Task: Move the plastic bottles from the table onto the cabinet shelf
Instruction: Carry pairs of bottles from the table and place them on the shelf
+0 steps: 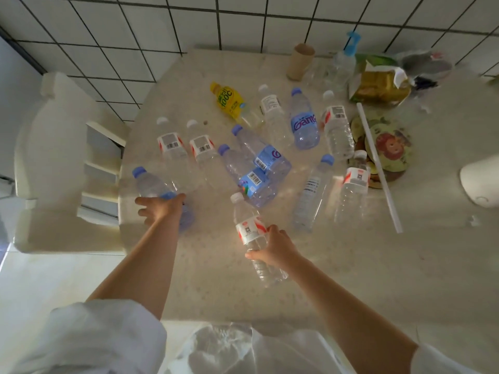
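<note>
Nearest, the right hand [272, 248] has its fingers curled round a clear white-capped bottle [252, 233] lying on the pale table [378, 279]. The left hand [159, 209] grips a blue-capped bottle [151, 184] at the table's left edge, beside a white chair [54, 157]. Further out, about a dozen other bottles lie flat and scattered mid-table, among them a yellow bottle [228, 99]. At the far edge a cardboard tube [299, 62] stands upright against the tiled wall [135, 36].

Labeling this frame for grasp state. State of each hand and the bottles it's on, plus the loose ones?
left hand: grip closed on blue-cap bottle
blue-cap bottle: capped, lying at table edge, held
right hand: grip closed on white-cap bottle
white-cap bottle: capped, empty, held, neck pointing away
yellow bottle: capped, lying on table
cardboard tube: upright
</note>
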Demonstrator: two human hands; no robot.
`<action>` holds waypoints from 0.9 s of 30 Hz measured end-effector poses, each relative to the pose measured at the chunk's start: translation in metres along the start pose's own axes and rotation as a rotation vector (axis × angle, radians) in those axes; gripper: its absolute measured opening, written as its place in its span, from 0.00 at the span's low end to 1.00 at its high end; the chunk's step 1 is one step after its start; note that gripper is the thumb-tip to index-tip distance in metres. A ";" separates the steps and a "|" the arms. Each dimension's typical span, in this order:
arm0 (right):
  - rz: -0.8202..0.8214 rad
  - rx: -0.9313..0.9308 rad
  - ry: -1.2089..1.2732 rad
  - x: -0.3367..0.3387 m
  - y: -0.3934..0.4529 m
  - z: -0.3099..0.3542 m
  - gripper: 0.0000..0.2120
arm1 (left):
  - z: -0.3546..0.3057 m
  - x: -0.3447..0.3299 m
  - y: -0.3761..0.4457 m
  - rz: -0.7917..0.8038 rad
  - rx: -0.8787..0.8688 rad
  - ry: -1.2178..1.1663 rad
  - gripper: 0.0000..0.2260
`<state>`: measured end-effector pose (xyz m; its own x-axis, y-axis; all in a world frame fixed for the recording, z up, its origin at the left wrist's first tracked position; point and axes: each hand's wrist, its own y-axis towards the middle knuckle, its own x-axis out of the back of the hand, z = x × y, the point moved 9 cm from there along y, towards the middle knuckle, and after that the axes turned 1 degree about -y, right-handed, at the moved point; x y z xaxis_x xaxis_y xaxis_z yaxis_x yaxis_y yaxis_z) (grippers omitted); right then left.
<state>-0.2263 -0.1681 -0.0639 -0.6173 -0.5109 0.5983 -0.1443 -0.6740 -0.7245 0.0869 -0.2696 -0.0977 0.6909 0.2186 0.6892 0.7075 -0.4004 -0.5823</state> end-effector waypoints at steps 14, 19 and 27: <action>0.059 0.016 0.086 -0.016 0.006 0.009 0.43 | 0.030 0.020 -0.038 0.113 -0.089 -0.178 0.34; 0.045 0.031 0.140 -0.010 0.003 0.005 0.40 | 0.054 0.018 -0.074 0.126 -0.172 -0.212 0.31; -0.071 0.068 0.238 0.007 -0.024 -0.013 0.36 | 0.072 0.006 -0.136 0.292 -0.209 -0.281 0.28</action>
<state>-0.2374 -0.1490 -0.0466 -0.7731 -0.3269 0.5436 -0.1460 -0.7423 -0.6540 0.0055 -0.1495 -0.0458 0.8912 0.2910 0.3481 0.4514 -0.6463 -0.6153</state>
